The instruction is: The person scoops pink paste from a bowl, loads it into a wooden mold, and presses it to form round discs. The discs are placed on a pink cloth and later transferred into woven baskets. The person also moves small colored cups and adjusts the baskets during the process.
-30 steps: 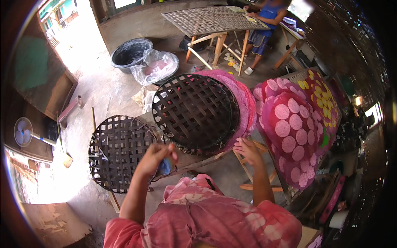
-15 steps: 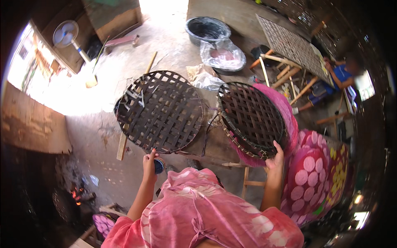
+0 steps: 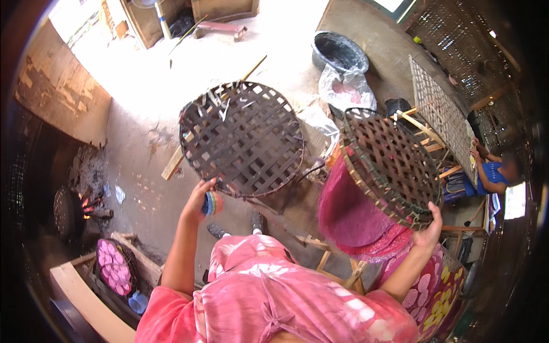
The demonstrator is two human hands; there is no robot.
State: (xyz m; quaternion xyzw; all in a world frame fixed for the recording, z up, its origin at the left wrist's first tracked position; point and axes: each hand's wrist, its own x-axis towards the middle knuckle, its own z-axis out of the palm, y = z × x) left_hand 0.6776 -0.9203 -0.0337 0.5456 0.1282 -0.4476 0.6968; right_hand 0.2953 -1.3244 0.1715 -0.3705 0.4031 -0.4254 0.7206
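My left hand (image 3: 197, 197) is closed on a small round thing with coloured stripes (image 3: 213, 203), which may be a cup or a roll. Its thumb lies at the near rim of a dark, round, open-weave basket tray (image 3: 246, 140) with a few pale strips on its far left part. On the right, my right hand (image 3: 426, 228) grips the near rim of a second, deeper woven basket tray (image 3: 394, 160), held tilted. Below that tray, a round pink sheet or cloth (image 3: 351, 208) is uncovered; what supports it is mostly hidden.
A dark tub (image 3: 340, 51) and a plastic-covered basin (image 3: 346, 88) stand beyond. At far right, a person in blue (image 3: 492, 174) sits by a slanted woven panel (image 3: 443, 103). A fire (image 3: 86, 207) burns at left near a wooden frame (image 3: 86, 303). Patterned cushioning (image 3: 440, 297) lies lower right.
My right hand has lifted the right tray up and away, baring more of the pink sheet. The left hand stays by its tray's rim. The whole view has turned, shifting the scene.
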